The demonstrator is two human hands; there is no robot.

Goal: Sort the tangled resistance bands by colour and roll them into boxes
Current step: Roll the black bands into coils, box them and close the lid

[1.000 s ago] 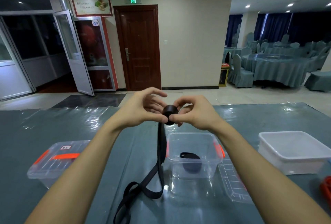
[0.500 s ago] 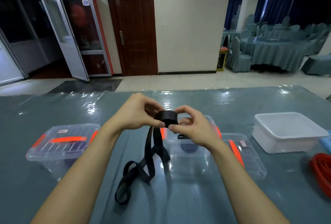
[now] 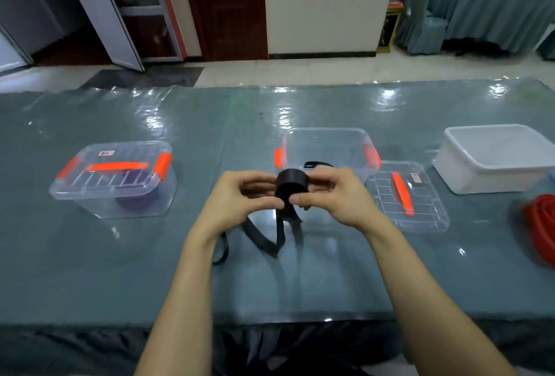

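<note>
Between both hands, above the table's middle, is a partly rolled black resistance band (image 3: 292,185). My left hand (image 3: 237,200) pinches the roll from the left and my right hand (image 3: 333,195) pinches it from the right. The band's loose tail (image 3: 270,240) hangs down and lies looped on the table. Just behind the hands stands an open clear box (image 3: 327,147) with orange clips, and another black band is partly visible inside it.
A closed clear box (image 3: 114,177) with an orange handle stands at the left, something dark purple inside. A clear lid (image 3: 405,195) lies to the right of the open box. A white tub (image 3: 495,159) and a red band (image 3: 540,228) sit at the far right.
The roll has grown thicker and the hanging tail shorter. Both hands sit lower, closer to the table, and the camera has tilted down.
</note>
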